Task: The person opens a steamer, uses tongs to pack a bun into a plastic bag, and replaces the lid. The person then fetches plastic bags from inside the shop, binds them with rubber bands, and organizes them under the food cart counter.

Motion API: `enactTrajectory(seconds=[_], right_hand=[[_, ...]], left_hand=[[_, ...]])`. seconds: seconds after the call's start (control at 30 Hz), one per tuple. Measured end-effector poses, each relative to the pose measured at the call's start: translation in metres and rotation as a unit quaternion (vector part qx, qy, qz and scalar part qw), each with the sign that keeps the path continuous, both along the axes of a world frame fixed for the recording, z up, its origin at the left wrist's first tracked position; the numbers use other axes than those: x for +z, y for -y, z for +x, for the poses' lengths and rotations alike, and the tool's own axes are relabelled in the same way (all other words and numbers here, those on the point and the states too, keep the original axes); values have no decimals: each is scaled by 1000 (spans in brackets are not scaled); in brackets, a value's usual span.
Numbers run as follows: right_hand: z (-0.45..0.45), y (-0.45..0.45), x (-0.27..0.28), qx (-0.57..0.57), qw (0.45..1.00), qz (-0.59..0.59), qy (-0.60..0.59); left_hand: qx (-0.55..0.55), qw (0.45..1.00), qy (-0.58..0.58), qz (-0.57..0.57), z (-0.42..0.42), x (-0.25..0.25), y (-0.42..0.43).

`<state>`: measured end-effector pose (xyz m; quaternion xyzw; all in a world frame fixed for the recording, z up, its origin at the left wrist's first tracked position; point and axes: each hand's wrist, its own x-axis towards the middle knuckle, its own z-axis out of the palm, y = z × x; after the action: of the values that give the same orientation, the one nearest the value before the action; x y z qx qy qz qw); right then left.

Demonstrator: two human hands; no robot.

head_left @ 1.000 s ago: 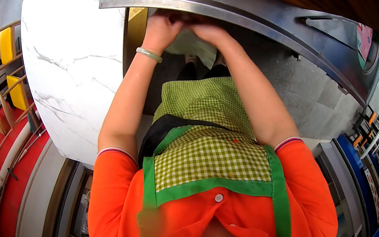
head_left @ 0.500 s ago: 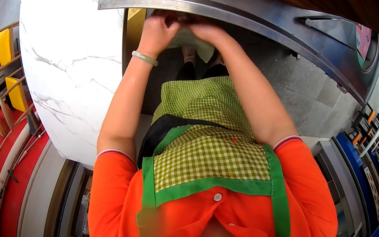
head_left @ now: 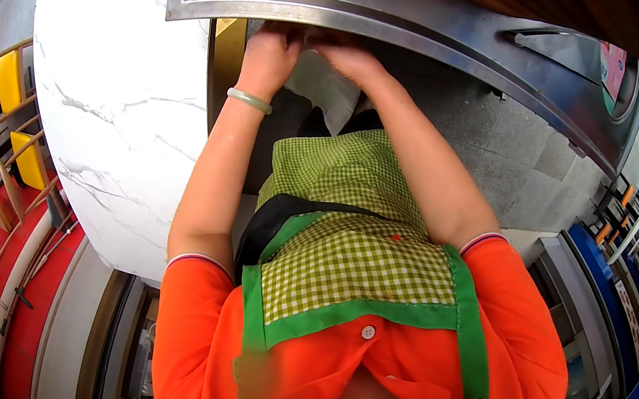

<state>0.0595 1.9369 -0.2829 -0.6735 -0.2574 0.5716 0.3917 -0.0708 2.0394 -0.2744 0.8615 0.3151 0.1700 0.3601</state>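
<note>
Beneath the front edge of a steel counter [head_left: 346, 22], my left hand [head_left: 269, 58] is closed with its fingertips partly hidden. A pale bangle [head_left: 249, 100] circles that wrist. My right hand [head_left: 348, 61] is beside it, fingers bent and closed, their tips also under the edge. A thin, translucent whitish plastic bag [head_left: 326, 91] hangs from between the two hands, its lower corner pointing down over my feet. Both hands appear to grip its top, though the grip itself is mostly covered.
A white marble-patterned tabletop [head_left: 114, 111] lies to my left, with a yellow panel [head_left: 229, 50] at its inner side. Wooden chairs with yellow pads [head_left: 28, 158] stand farther left. My green checked apron [head_left: 359, 263] is close below my hands. Grey floor tiles [head_left: 501, 144] show under the counter.
The bag has swung and spread, now hanging lower and looking paler and more see-through. Both hands have shifted slightly, staying close together at the counter edge.
</note>
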Motion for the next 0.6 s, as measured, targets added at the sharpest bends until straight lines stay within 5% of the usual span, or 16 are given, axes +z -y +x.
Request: enactTrajectory(seconds=[0.2,0.23,0.3,0.33,0.37,0.5,0.57,0.6], right_hand=[[-5,-4,-9,27,999,26,25],[-3,-5,11,-24,996,-18,-82],[-15,-9,7,-125,978,92,140],[-16,-12,-9,-122,981,114,101],[-19,-16,-22,-101,984,138,53],[-21,-16,-13,-10,984,40,176],[-17,-15,25,-74,988,26,136],[-20,-18,7,-93,963,96,234]], left_hand=[[-31,991,-125,24,-1,-4,-4],[-33,989,-135,-52,5,5,-2],[-20,998,12,-57,8,-4,1],[-19,990,67,-119,-1,-29,-4],[8,986,60,-152,-11,-58,-9],[62,929,98,-351,-9,-53,-14],[71,910,78,-401,1,-30,-9],[83,895,72,-432,4,-13,-6]])
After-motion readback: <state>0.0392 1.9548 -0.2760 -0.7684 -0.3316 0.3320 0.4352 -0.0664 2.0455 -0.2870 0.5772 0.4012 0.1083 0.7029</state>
